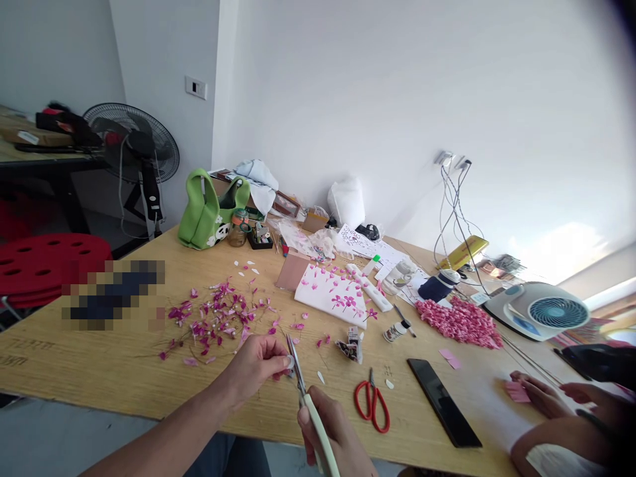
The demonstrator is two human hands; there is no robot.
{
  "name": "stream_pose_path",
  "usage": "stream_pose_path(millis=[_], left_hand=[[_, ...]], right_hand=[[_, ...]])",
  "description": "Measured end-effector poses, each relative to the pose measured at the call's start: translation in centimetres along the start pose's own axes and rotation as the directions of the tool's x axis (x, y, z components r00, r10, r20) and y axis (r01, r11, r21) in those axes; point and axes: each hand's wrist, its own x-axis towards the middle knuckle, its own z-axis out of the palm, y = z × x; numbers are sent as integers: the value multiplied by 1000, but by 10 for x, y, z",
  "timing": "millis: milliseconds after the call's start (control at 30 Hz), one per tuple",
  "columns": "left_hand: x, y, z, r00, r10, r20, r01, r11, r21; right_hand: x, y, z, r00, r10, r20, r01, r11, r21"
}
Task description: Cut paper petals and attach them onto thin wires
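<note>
I see the left hand [256,364] pinched on a pale scrap [289,362] (too tiny to identify), the right hand [328,424] clamped around cream-handled scissors [311,414] over the table's near edge [99,405].

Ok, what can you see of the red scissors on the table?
The scissors have two red loop handles that look like plastic and short metal blades. They lie flat on the wooden table, apparently closed, with the blades pointing away from the person and the handles splayed toward them. Only the table touches them. They sit to the right of the person's right hand and left of a black slab.
</note>
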Motion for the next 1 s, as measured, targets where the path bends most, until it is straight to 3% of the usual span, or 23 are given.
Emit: stream_pose_path(millis=[300, 533, 1000], left_hand=[[1, 3, -4, 999, 22, 28, -22, 1000, 1], [1, 5, -8, 998, 12, 63, -16, 998, 55], [-1, 14, -15, 991, -10, 137, -4, 995, 104]], right_hand=[[-3, -7, -2, 1000, 16, 3, -16, 999, -41], [-1, -10, -11, 993, 42, 108, -31, 994, -103], [0, -2, -13, 998, -15, 67, 22, 994, -105]])
